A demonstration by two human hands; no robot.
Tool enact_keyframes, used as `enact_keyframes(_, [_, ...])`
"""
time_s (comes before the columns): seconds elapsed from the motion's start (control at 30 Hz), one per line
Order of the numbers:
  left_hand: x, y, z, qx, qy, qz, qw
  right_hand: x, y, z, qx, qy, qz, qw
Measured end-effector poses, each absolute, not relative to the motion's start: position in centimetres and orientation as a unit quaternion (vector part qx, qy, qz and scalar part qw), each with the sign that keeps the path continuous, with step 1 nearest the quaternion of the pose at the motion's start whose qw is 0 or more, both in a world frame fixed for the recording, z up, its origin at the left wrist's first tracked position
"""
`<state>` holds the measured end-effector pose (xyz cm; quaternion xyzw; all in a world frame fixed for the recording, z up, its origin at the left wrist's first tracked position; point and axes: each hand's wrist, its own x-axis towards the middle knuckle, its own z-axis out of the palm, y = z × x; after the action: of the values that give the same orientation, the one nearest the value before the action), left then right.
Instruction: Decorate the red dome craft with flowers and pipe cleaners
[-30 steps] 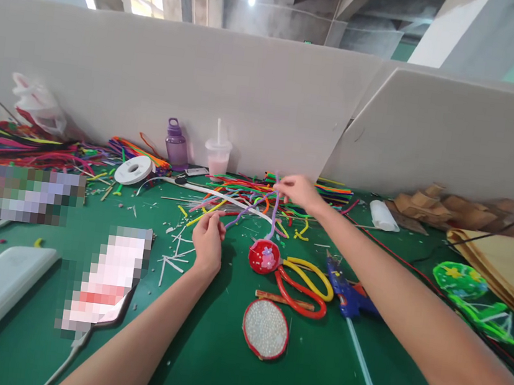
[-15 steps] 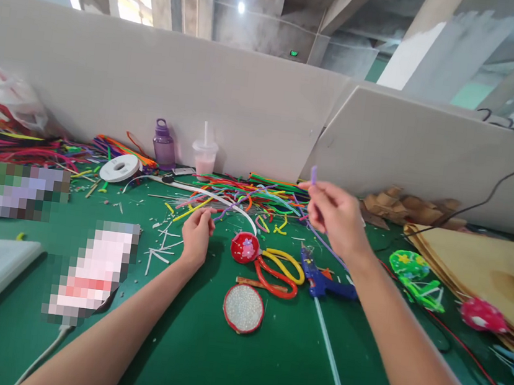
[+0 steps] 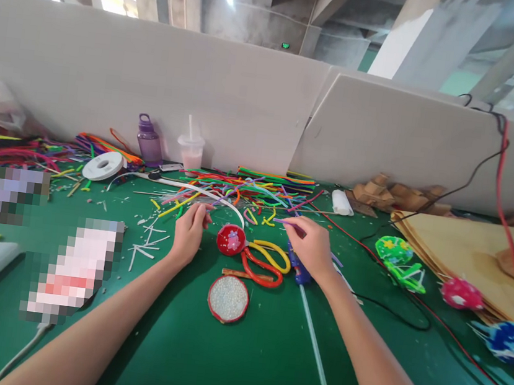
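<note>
Two hands (image 3: 189, 234) (image 3: 310, 246), one pair of scissors (image 3: 272, 245), one glue gun (image 3: 302, 275), one bottle (image 3: 149, 147), one cup (image 3: 190, 158)

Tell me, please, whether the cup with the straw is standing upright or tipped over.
Upright: the cup stands with its lid on top and the straw pointing up.

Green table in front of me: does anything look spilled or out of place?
Yes: thin white strips lie strewn beside your left hand, crossing at odd angles like loose litter. Nothing looks clearly damaged.
</note>
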<state>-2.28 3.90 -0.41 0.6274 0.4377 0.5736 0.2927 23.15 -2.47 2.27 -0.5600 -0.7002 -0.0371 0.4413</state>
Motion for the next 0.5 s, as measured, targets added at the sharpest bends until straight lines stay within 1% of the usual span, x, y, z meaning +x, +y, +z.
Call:
enact_keyframes(0.07, [-2.2,3.9,-0.4,0.621,0.441,0.577,0.294,22.6,-2.8,2.3,-0.552,-0.715,-0.050,0.427])
enact_keyframes(0.13, [-2.3,4.0,-0.3,0.622,0.439,0.580,0.290,21.7,-3.2,2.3,-0.547,-0.738,-0.065,0.390])
enact_keyframes(0.27, [-2.8,4.5,-0.1,0.609,0.445,0.611,0.240,20.4,-3.8,2.3,-0.540,-0.775,-0.108,0.311])
enact_keyframes(0.33, [-3.0,4.9,0.0,0.588,0.460,0.628,0.218,20.3,-3.9,2.3,-0.537,-0.772,-0.128,0.314])
enact_keyframes(0.4, [-3.2,5.2,0.1,0.584,0.467,0.631,0.204,20.6,-4.0,2.3,-0.528,-0.763,-0.141,0.346])
enact_keyframes(0.47, [-3.1,5.1,0.0,0.597,0.467,0.622,0.196,20.8,-4.1,2.4,-0.513,-0.763,-0.136,0.369])
enact_keyframes(0.5, [-3.0,4.9,-0.1,0.608,0.465,0.615,0.192,20.8,-4.2,2.6,-0.504,-0.773,-0.123,0.364])
